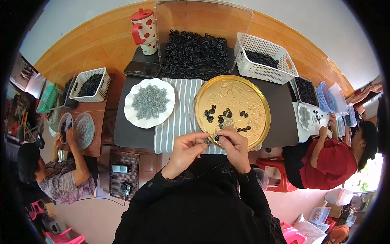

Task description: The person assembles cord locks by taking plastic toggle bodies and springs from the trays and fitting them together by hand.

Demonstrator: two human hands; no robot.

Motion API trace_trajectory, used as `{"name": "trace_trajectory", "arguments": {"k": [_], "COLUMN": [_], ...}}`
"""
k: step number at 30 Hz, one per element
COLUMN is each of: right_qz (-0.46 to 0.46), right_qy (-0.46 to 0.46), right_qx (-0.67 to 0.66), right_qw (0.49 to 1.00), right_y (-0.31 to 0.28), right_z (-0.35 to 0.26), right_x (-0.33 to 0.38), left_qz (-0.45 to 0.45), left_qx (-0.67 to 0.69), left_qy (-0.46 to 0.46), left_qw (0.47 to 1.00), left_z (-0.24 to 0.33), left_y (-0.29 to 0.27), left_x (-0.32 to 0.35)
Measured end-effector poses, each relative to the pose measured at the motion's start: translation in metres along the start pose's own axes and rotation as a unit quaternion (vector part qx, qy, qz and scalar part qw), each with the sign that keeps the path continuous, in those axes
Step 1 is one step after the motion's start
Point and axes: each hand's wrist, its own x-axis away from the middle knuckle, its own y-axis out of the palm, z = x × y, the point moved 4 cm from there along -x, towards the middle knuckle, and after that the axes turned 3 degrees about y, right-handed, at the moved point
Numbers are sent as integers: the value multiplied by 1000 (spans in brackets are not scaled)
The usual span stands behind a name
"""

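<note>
My left hand (186, 149) and my right hand (233, 144) meet at the near rim of a round gold tray (260, 106). Both pinch small pieces between fingertips: the left a thin grey piece, the right a small black ring (217, 138). Several black rings (222, 116) lie scattered on the tray. A white plate (131, 115) heaped with grey pieces (150, 101) sits to the left on a grey striped cloth (180, 110). Behind the tray, a clear plastic bin (195, 53) holds a large pile of black rings.
A white perforated basket (266, 61) with black rings stands at the back right, a red dotted jug (144, 30) and a dark phone (142, 70) at the back left. A person on the left and another on the right work at side tables with similar plates and baskets.
</note>
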Motion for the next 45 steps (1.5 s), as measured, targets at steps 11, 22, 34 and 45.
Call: {"name": "trace_trajectory", "arguments": {"k": [11, 22, 34, 45], "right_qz": [-18, -55, -43, -45], "right_qy": [94, 79, 74, 85], "right_qx": [-236, -240, -206, -191], "right_qw": [967, 966, 975, 977], "right_y": [5, 3, 4, 5], "right_z": [14, 12, 8, 5], "right_x": [3, -2, 1, 3], "left_qz": [-25, -44, -33, -24], "left_qx": [-32, -46, -40, -47], "left_qy": [0, -15, 2, -3], "left_qw": [999, 998, 999, 999], "left_z": [12, 8, 2, 2], "left_y": [7, 10, 10, 10], "left_x": [5, 5, 5, 6]}}
